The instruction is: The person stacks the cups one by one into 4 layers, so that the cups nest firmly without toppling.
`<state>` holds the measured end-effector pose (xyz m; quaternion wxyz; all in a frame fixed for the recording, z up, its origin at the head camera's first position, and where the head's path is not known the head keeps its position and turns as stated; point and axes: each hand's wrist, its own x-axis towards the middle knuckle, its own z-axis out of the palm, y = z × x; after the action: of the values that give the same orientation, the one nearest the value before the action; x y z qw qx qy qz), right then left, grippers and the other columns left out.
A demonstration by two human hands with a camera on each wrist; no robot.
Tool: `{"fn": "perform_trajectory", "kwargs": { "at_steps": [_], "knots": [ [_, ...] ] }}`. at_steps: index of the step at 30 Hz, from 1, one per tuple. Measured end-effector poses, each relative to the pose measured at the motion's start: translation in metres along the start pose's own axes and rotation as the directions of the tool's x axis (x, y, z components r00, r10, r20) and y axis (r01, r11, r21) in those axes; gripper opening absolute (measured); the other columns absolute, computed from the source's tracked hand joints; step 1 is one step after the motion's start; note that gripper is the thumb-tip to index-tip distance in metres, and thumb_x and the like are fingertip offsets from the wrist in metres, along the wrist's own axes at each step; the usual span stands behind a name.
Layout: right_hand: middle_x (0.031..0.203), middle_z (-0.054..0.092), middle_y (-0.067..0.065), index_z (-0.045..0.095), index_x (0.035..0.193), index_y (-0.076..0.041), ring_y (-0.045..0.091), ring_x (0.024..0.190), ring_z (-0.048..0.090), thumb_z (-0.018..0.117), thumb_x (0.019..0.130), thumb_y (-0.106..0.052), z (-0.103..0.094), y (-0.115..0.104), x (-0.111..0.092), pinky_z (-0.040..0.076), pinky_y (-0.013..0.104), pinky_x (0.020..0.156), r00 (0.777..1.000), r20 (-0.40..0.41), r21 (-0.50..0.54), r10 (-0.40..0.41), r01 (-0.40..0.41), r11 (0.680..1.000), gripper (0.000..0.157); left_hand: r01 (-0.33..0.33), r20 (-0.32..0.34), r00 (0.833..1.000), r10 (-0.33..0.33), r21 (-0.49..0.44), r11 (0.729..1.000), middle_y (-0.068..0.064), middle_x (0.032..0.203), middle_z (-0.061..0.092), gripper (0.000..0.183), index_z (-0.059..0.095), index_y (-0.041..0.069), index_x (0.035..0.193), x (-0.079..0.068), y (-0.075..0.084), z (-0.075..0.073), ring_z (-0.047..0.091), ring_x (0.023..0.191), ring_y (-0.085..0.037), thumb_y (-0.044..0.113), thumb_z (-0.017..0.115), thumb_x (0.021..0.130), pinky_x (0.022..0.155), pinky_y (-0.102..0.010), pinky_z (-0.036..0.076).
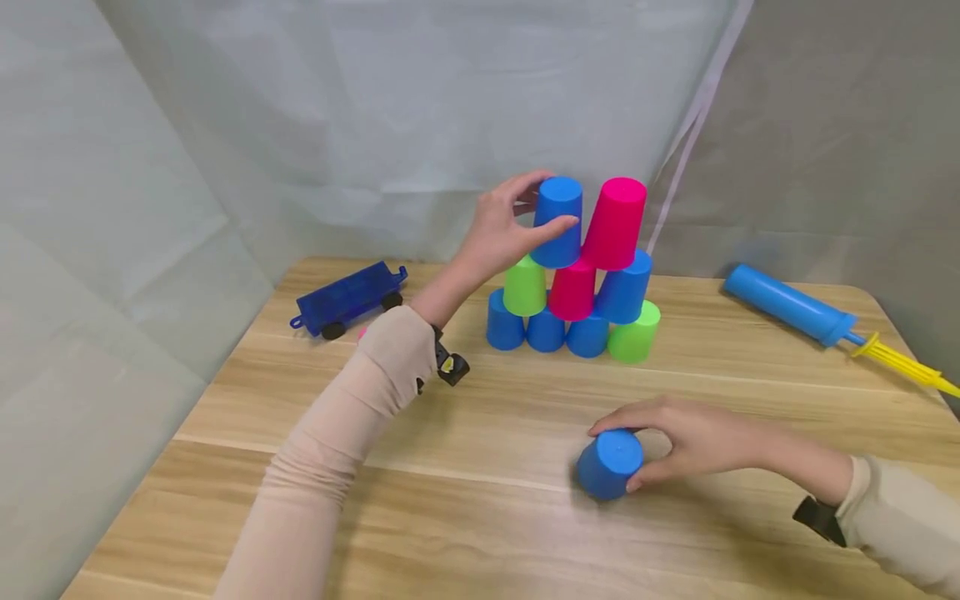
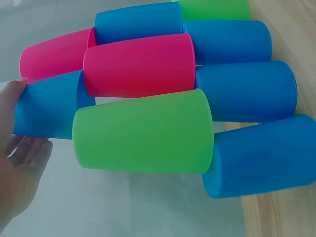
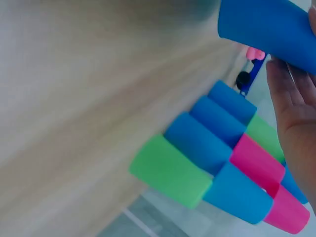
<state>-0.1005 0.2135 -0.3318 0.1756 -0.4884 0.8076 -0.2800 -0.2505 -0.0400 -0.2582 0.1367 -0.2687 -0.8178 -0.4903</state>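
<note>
Upside-down plastic cups stand stacked in a pyramid near the table's back edge. Its bottom row is three blue cups [image 1: 546,331] and a green cup [image 1: 633,333]; the middle row has green [image 1: 525,286], pink [image 1: 572,289] and blue [image 1: 626,287] cups. On top, a pink cup [image 1: 617,223] leans slightly beside a blue cup [image 1: 561,200]. My left hand [image 1: 498,223] grips that top blue cup, thumb across its front, its rim at the green and pink cups below. Nearer me, my right hand [image 1: 693,437] holds another blue cup [image 3: 266,29], base up, close over the table, between thumb and fingers.
At the table's back left sits a dark blue toy trailer [image 1: 348,297] with black wheels. A small pink thing [image 3: 255,53] lies near it, mostly behind the left sleeve. On the right lies a blue pump [image 1: 787,304] with a yellow handle [image 1: 903,364]. Grey sheeting [image 1: 450,100] hangs behind.
</note>
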Motion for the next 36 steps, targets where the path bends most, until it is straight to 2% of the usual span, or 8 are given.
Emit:
{"fn": "perform_trajectory", "kwargs": {
  "at_steps": [7, 11, 15, 21, 29, 31, 33, 36],
  "knots": [
    [0.120, 0.062, -0.004, 0.054, 0.129, -0.022, 0.015, 0.106, 0.060, 0.070, 0.079, -0.044, -0.042, -0.019, -0.005, 0.054, 0.032, 0.080, 0.993, -0.100, -0.114, 0.067, -0.079, 0.990, 0.057, -0.016, 0.031, 0.999, 0.015, 0.042, 0.999, -0.006, 0.119, 0.061, 0.055, 0.055, 0.009, 0.126, 0.005, 0.002, 0.000, 0.061, 0.102, -0.014, 0.031, 0.074, 0.079, 0.088, -0.027, 0.050],
    [0.114, 0.066, -0.006, 0.058, 0.126, -0.021, 0.011, 0.098, 0.064, 0.080, 0.071, -0.036, -0.075, -0.035, -0.002, 0.053, 0.023, 0.078, 0.968, -0.245, -0.241, -0.053, -0.008, 0.970, 0.061, -0.032, 0.036, 0.999, 0.030, 0.044, 0.999, -0.006, 0.117, 0.062, 0.054, 0.057, 0.008, 0.123, 0.008, 0.000, 0.001, 0.061, 0.101, -0.013, 0.031, 0.075, 0.078, 0.087, -0.025, 0.050],
    [0.107, 0.068, -0.002, 0.062, 0.121, -0.015, 0.004, 0.091, 0.065, 0.088, 0.061, -0.021, -0.110, -0.045, 0.008, 0.049, 0.012, 0.075, 0.900, -0.385, -0.371, -0.202, 0.049, 0.927, 0.066, -0.021, 0.040, 0.999, 0.019, 0.050, 0.999, -0.004, 0.116, 0.062, 0.053, 0.057, 0.009, 0.122, 0.011, -0.001, 0.002, 0.061, 0.102, -0.013, 0.032, 0.075, 0.078, 0.087, -0.025, 0.050],
    [0.110, 0.067, -0.003, 0.060, 0.124, -0.012, -0.010, 0.094, 0.057, 0.087, 0.060, -0.007, -0.148, -0.049, 0.021, 0.044, 0.007, 0.078, 0.799, -0.584, -0.365, -0.144, -0.100, 0.926, 0.070, 0.010, 0.050, 0.999, -0.013, 0.058, 0.998, -0.004, 0.116, 0.062, 0.053, 0.057, 0.010, 0.122, 0.013, 0.000, 0.005, 0.061, 0.102, -0.014, 0.033, 0.075, 0.078, 0.086, -0.023, 0.050],
    [0.121, 0.060, 0.005, 0.053, 0.131, -0.016, 0.000, 0.100, 0.055, 0.069, 0.084, -0.018, -0.180, -0.037, 0.051, 0.044, 0.012, 0.081, 0.576, -0.817, -0.204, -0.026, -0.245, 0.948, 0.050, 0.013, 0.048, 0.999, -0.015, 0.040, 0.999, -0.003, 0.114, 0.063, 0.049, 0.059, 0.011, 0.120, 0.010, -0.001, 0.003, 0.061, 0.100, -0.012, 0.032, 0.075, 0.079, 0.085, -0.023, 0.050],
    [0.122, 0.059, 0.003, 0.051, 0.132, -0.019, 0.005, 0.102, 0.055, 0.066, 0.087, -0.025, -0.184, -0.034, 0.061, 0.045, 0.016, 0.084, 0.533, -0.846, -0.158, 0.010, -0.268, 0.950, 0.048, 0.008, 0.038, 0.999, -0.009, 0.031, 0.999, -0.003, 0.112, 0.064, 0.048, 0.060, 0.010, 0.119, 0.009, -0.001, 0.002, 0.062, 0.098, -0.012, 0.031, 0.075, 0.078, 0.085, -0.025, 0.050],
    [0.124, 0.058, 0.002, 0.050, 0.133, -0.022, 0.010, 0.104, 0.054, 0.064, 0.087, -0.030, -0.188, -0.031, 0.071, 0.045, 0.019, 0.086, 0.515, -0.856, -0.121, 0.049, -0.292, 0.949, 0.049, 0.007, 0.029, 1.000, -0.007, 0.026, 1.000, -0.003, 0.111, 0.064, 0.047, 0.060, 0.010, 0.118, 0.008, 0.000, 0.000, 0.062, 0.096, -0.011, 0.031, 0.075, 0.078, 0.085, -0.027, 0.050],
    [0.125, 0.057, 0.002, 0.048, 0.134, -0.024, 0.014, 0.106, 0.052, 0.062, 0.088, -0.036, -0.193, -0.028, 0.082, 0.044, 0.022, 0.087, 0.518, -0.846, -0.053, 0.125, -0.316, 0.947, 0.050, 0.009, 0.031, 0.999, -0.010, 0.035, 0.999, -0.001, 0.110, 0.065, 0.047, 0.061, 0.011, 0.117, 0.008, 0.002, -0.001, 0.062, 0.094, -0.009, 0.033, 0.075, 0.078, 0.083, -0.025, 0.050]
  ]
}}
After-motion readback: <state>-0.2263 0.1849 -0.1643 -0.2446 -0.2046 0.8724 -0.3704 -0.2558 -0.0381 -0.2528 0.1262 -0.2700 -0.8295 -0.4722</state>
